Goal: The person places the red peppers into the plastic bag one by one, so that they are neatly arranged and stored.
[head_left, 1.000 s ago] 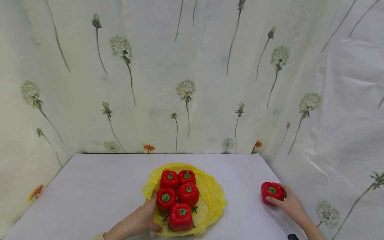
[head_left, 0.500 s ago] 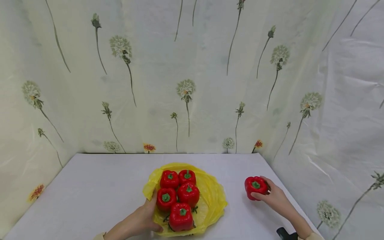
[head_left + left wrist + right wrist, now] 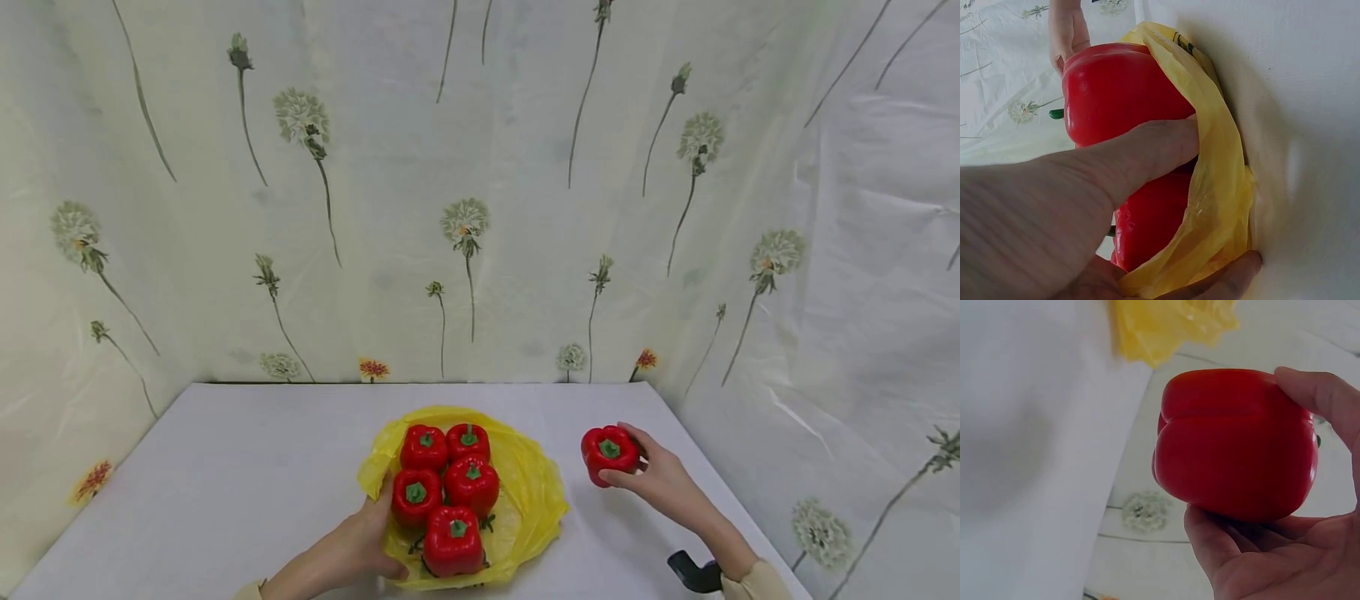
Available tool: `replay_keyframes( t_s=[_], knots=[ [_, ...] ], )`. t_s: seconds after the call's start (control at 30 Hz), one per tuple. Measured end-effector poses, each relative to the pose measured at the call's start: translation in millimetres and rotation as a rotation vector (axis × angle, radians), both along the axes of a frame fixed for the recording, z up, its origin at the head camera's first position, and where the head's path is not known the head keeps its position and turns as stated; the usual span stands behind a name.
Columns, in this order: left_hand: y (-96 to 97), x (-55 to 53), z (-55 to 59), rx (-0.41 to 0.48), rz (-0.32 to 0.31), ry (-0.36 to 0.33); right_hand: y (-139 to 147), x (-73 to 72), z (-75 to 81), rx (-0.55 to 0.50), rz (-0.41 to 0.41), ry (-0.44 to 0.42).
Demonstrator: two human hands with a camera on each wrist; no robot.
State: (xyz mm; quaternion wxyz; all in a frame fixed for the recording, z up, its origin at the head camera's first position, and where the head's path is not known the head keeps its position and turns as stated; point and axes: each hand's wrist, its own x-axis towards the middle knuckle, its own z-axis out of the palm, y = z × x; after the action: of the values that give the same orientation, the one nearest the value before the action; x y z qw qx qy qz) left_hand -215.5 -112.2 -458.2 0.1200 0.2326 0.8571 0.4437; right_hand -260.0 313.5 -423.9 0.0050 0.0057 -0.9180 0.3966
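Note:
A red bell pepper (image 3: 600, 467) with a green stem is held above the table by my right hand (image 3: 663, 485), to the right of the bag. In the right wrist view, thumb and fingers grip opposite sides of this pepper (image 3: 1235, 447). Several more red bell peppers (image 3: 471, 485) sit stem up on the left side of an opened yellow plastic bag (image 3: 536, 496). My left hand (image 3: 366, 537) pinches the bag's left edge. The left wrist view shows its thumb (image 3: 1160, 144) inside the bag against the peppers and its fingers (image 3: 1238, 275) outside the plastic.
A white cloth covers the table (image 3: 247, 483). Curtains (image 3: 390, 183) printed with dandelions hang behind it and along both sides. A black wrist strap (image 3: 693, 572) shows at the right forearm, beside a cream sleeve (image 3: 757, 583).
My right hand has carried the bell pepper leftward and up from the table's right side, closer to the bag. The left hand and the bag have stayed in place.

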Motion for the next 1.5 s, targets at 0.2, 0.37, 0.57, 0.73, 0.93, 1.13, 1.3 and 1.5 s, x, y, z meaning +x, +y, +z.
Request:
replay_keyframes(
  t_s=[0.2,0.37,0.57,0.73,0.93,1.13,1.3,1.5],
  knots=[
    [0.2,-0.3,0.3,0.002,0.006,0.001,-10,-0.2,9.1,-0.007,0.032,0.025],
    [0.9,0.3,-0.1,-0.015,0.015,-0.001,-20,0.7,16.0,-0.04,0.094,0.067],
    [1.7,0.8,-1.1,-0.011,0.007,0.012,-37,2.2,21.4,-0.092,0.152,0.096],
    [2.0,1.5,-0.9,-0.004,-0.002,0.016,-50,3.3,26.3,-0.124,0.186,0.074],
    [2.0,2.2,0.2,-0.015,0.006,-0.003,-62,3.7,30.0,-0.15,0.214,0.063],
    [1.6,1.9,0.3,-0.013,0.002,0.022,-73,1.5,27.0,-0.174,0.234,0.063],
    [1.3,2.7,0.4,-0.015,0.003,0.019,-83,0.2,25.8,-0.201,0.259,0.047],
    [1.2,2.4,0.3,-0.01,0.006,0.012,-89,-1.0,25.2,-0.224,0.281,0.046]
  ],
)
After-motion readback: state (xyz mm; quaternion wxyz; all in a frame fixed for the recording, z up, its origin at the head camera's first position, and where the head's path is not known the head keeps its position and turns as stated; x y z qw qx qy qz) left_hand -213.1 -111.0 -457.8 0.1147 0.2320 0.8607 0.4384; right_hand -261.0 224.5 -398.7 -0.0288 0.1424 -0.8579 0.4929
